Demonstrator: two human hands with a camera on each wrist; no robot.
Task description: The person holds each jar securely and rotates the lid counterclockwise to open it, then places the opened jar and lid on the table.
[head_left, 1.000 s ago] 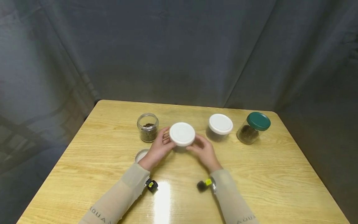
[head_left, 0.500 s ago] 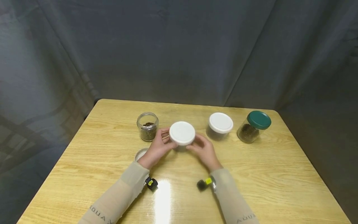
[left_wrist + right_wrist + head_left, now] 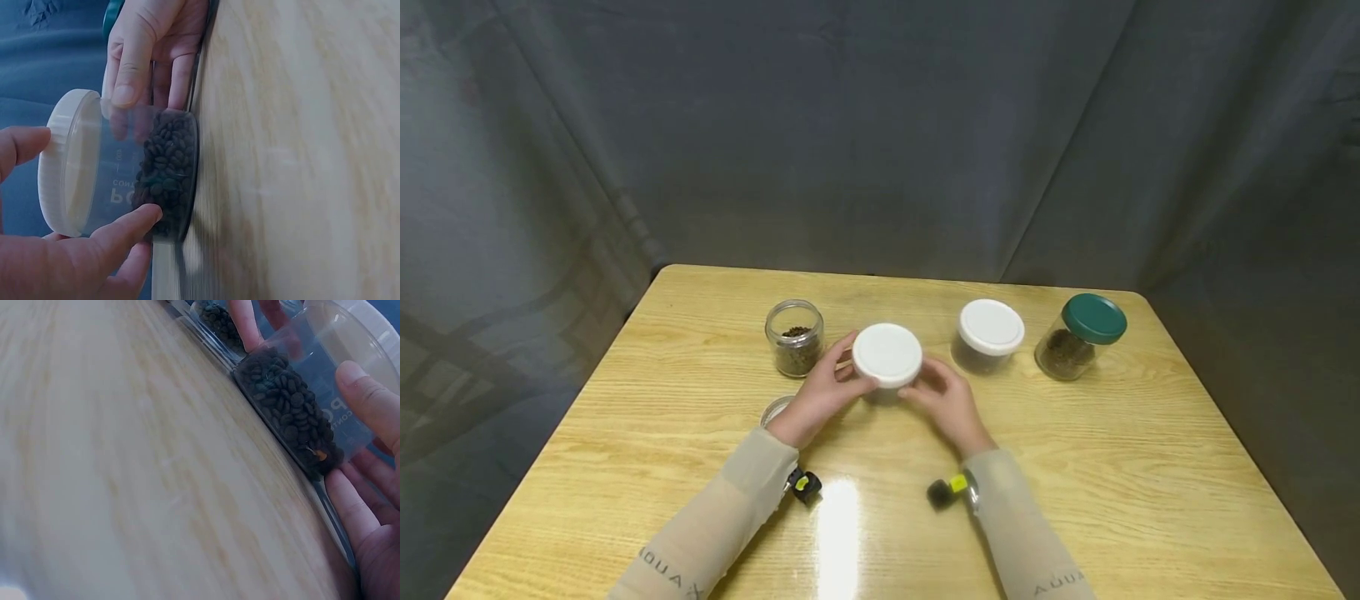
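A clear plastic container (image 3: 125,162) with a white lid (image 3: 887,354) stands upright at the middle of the table, between both hands. Small dark pellets (image 3: 287,400) fill its lower part. My left hand (image 3: 822,390) holds it from the left, one digit at the lid's edge and another against the clear side. From the right, my right hand (image 3: 947,407) grips the body below the lid, the thumb (image 3: 365,394) lying along the wall. In the head view the lid hides most of the container.
To the left stands a lidless glass jar (image 3: 797,354) with dark contents. A round lid (image 3: 775,408) lies partly behind the left wrist. On the right are another white-lidded container (image 3: 991,329) and a green-lidded jar (image 3: 1071,350). Dark curtain (image 3: 880,142) hangs behind the table (image 3: 1112,492).
Both hands stay on the container, which keeps its place. The left fingers shift slightly around its side. The whole head view moves only a little.
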